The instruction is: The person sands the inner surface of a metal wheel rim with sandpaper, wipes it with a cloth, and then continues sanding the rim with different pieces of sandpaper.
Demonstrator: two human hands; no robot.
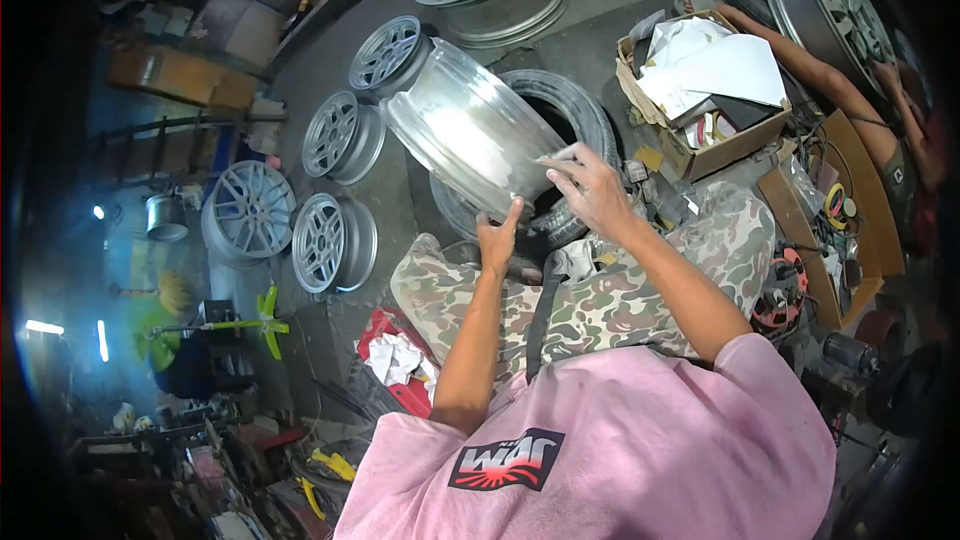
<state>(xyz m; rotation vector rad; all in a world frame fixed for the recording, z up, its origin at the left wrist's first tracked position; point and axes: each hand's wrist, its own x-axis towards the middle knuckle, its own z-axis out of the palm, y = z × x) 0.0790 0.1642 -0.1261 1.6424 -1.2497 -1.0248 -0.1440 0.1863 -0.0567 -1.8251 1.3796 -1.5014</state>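
A silver wheel rim lies tilted on a black tyre in front of my knees, its broad barrel facing up. My left hand is at the rim's near edge, thumb raised and pressed against the metal, its other fingers partly hidden under the edge. Above the right end of the barrel, my right hand pinches a small, thin brownish piece between thumb and fingers, close to the rim's surface. What the piece is cannot be made out.
Several rims, one of them here, stand at the left and top. At the right are a carton of papers, an open carton of tools and a co-worker's arm by another rim. A red bag lies left of my leg.
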